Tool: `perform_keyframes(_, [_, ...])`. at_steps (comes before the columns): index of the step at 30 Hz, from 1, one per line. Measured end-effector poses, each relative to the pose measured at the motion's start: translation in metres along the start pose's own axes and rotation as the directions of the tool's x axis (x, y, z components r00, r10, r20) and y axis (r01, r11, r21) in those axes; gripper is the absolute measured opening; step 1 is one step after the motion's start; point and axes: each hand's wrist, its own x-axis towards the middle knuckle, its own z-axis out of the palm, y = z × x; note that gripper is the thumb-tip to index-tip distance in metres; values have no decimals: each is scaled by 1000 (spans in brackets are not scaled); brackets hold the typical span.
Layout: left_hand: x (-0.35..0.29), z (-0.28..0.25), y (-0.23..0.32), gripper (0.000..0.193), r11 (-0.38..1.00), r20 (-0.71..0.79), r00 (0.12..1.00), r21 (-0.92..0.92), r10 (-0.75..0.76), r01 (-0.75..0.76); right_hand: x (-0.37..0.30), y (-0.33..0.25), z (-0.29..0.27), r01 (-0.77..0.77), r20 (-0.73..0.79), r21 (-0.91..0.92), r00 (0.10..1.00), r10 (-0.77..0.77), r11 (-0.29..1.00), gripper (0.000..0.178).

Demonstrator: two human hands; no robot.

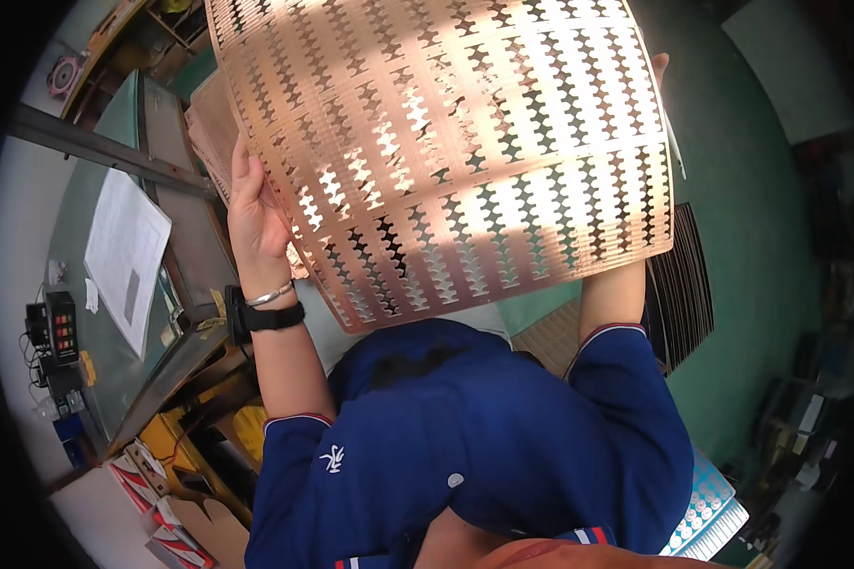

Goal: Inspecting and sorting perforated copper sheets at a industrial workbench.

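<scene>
A large copper-coloured sheet (508, 174), cut through with rows of scalloped openings, is raised in front of me at a tilt. Its surface throws back bright glare. My left hand (259, 216) grips its left edge, with some fingers out of sight behind it. At the far right edge only a bit of my right hand (660, 64) shows, and the sheet covers the rest of it. More copper-coloured sheets (213, 128) lie stacked beyond my left hand.
To the left, a glass-topped bench (114, 379) carries a white paper drawing (128, 251) and a black box with buttons (62, 327). A metal bar (114, 147) crosses there. A stack of dark sheets (683, 289) stands at right. Cardboard boxes (204, 531) sit lower left.
</scene>
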Motion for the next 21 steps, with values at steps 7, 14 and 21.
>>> perform_keyframes(7, [-6,-1,12,38,987,-17,987,-18,159,-159,-36,-29,-53,-74,-26,-96,997,72,993,40])
perform_keyframes(14, [-10,-9,18,36,959,-43,958,-24,282,-284,-74,-54,-113,-330,62,-421,919,390,845,60])
perform_keyframes(21, [-9,-9,17,35,941,-17,940,-3,340,-340,-86,-49,-105,-348,-15,-487,920,391,801,31])
